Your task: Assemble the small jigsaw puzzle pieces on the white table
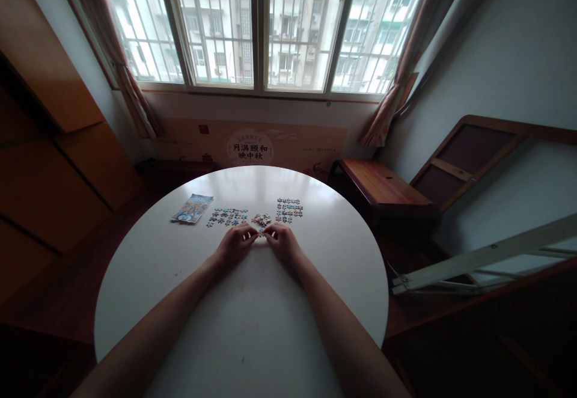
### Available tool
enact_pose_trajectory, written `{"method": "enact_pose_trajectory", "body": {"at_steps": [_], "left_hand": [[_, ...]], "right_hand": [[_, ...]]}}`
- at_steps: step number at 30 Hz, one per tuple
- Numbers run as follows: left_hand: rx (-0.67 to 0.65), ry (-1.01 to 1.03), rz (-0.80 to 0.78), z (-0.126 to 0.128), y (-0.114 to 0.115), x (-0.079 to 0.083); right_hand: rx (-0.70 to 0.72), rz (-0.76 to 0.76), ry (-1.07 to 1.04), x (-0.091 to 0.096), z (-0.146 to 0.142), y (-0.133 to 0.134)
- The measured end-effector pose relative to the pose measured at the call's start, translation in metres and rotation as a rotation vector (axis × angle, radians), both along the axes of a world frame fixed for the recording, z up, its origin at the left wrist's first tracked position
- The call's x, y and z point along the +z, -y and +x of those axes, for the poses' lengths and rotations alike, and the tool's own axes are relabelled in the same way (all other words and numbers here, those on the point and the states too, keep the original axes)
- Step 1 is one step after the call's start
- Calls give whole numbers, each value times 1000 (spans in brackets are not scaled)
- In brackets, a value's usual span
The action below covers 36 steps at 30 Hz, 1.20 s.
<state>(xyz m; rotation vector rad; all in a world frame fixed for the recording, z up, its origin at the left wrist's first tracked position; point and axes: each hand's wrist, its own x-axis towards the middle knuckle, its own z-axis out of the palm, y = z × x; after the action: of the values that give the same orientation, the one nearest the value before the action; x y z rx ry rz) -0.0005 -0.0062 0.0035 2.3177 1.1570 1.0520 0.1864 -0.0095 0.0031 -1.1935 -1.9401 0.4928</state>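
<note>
Both hands meet near the middle of the round white table, pinching a small jigsaw puzzle piece (261, 233) between them. My left hand (235, 243) grips its left side with thumb and fingertips. On the right side, the fingertips of my right hand (282, 240) are closed on it too. Just beyond lies a small heap of puzzle pieces (261, 220). Loose pieces in rows (228, 216) are spread to the left of the heap, and another group in rows (289, 210) lies to the right. Whether the held piece is one or two joined is too small to tell.
A colourful printed sheet or packet (193, 208) lies at the left of the white table (243, 326). Beyond the table's far edge stands a printed cardboard panel (297, 142) under the window. A low wooden bench (387, 184) is at the right, with a wooden frame behind it.
</note>
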Motion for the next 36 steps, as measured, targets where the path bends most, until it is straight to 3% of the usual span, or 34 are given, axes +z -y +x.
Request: {"method": "enact_pose_trajectory", "body": {"at_steps": [36], "left_hand": [[18,-22,19,0,-1,-3]], "right_hand": [[26,6,-28,-1,1,1]]}}
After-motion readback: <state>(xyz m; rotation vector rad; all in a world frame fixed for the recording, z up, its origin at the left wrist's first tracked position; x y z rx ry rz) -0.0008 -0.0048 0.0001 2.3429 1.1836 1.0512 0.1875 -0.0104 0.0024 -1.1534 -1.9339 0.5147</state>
